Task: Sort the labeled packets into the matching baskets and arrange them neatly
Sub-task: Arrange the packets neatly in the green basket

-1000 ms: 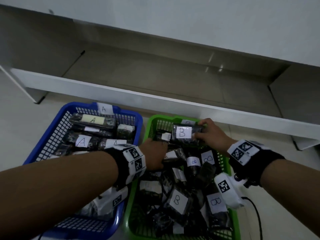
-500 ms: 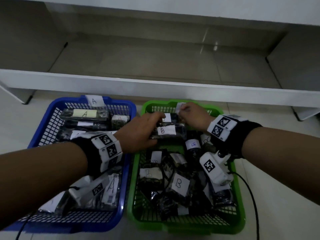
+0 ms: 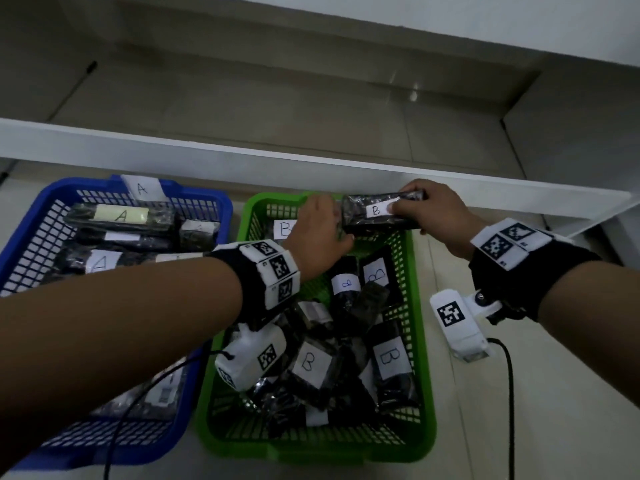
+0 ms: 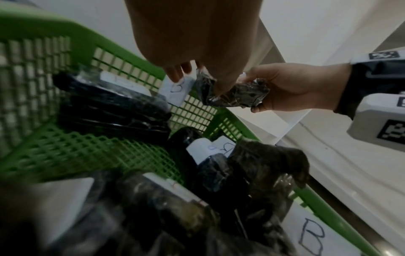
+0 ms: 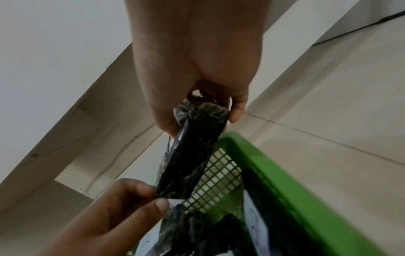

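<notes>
While both hands hold it over the far rim, one B packet (image 3: 377,213) hangs above the green basket (image 3: 424,341).
Right hand (image 3: 433,213) fingers curl round its right end; left hand (image 3: 320,233) pinches the left end. Slick wrap could slip, dropping it outside the rim. Baskets: two, with the blue basket (image 3: 31,230). Loose B labels readable: about five; A labels: three.
</notes>
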`<state>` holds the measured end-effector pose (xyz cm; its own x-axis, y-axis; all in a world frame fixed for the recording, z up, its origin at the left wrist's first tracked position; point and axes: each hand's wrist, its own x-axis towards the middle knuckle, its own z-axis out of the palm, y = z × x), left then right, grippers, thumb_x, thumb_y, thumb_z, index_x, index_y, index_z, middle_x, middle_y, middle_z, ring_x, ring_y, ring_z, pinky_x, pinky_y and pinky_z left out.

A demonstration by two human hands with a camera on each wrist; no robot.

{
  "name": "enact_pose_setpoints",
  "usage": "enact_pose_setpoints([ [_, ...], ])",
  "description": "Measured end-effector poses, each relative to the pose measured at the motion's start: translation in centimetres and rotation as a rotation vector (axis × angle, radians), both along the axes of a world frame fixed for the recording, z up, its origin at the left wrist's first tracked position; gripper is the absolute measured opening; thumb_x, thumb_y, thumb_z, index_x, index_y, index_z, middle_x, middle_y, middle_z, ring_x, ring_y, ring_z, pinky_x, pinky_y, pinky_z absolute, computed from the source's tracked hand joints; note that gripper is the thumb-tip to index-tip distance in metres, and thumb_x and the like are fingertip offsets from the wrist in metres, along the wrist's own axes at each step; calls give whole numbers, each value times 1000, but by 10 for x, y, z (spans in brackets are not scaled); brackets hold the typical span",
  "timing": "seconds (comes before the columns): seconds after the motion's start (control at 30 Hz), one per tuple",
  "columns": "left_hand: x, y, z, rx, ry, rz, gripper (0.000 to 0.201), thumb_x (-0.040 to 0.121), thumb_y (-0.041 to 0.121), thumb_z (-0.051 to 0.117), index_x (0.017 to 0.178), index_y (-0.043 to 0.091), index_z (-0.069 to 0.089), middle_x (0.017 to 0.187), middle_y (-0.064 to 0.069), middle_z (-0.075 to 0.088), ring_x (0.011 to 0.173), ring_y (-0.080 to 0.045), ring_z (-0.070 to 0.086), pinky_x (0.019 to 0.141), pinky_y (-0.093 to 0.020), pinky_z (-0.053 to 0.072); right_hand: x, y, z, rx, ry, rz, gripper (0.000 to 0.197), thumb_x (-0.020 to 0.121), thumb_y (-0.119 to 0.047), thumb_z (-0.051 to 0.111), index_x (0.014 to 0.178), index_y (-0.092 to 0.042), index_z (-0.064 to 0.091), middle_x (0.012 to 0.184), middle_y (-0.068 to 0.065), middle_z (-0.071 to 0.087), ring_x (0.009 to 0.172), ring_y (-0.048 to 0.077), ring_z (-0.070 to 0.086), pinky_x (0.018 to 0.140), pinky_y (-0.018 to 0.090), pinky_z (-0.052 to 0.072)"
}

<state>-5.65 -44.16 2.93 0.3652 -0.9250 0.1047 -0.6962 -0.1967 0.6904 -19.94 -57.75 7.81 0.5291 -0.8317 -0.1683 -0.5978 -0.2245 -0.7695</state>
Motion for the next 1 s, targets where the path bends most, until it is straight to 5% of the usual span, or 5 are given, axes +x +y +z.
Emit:
enact_pose_setpoints([
  [0.27, -27, -36, -16, 572, -142, -519, 36, 94, 41, 51, 97, 5, 54, 95, -9, 58, 90, -27, 57, 71, -29, 42, -42, -10, -16, -95, 57, -39, 20, 80, -29, 72, 91, -16, 64, 86, 1, 62, 77, 15, 55, 59, 21, 40],
  [0.37, -34, -48, -12, 661, -38, -580, 49, 91, 40, 57, 126, 7, 50, 120, -9, 59, 102, -21, 56, 81, -26, 42, -48, -13, -14, -108, 44, -26, 22, 80, -30, 72, 94, -14, 65, 88, 2, 63, 78, 15, 56, 59, 20, 41],
  [0.53, -36, -53, -9, 702, -6, -582, 57, 81, 41, 70, 127, 15, 49, 136, -5, 52, 118, -21, 52, 99, -28, 41, -56, -14, -17, -103, 29, -32, 23, 81, -31, 71, 95, -13, 63, 88, 2, 63, 77, 14, 56, 61, 20, 43],
  [0.87, -6, -26, 27, 562, -93, -588, 36, 86, 39, 64, 118, 25, 53, 105, 5, 60, 94, -14, 57, 73, -25, 43, -39, -12, -18, -109, 72, -8, 10, 72, -32, 72, 72, -28, 62, 103, 18, 58, 85, 30, 60, 67, 27, 46],
  [1.0, -2, 2, 36, 420, -75, -626, 24, 85, 34, 67, 106, 27, 57, 88, 12, 57, 80, -8, 53, 63, -23, 40, -21, 1, -23, -189, 208, 119, 15, 79, -29, 69, 88, -17, 70, 109, 14, 49, 90, 27, 53, 72, 25, 41],
])
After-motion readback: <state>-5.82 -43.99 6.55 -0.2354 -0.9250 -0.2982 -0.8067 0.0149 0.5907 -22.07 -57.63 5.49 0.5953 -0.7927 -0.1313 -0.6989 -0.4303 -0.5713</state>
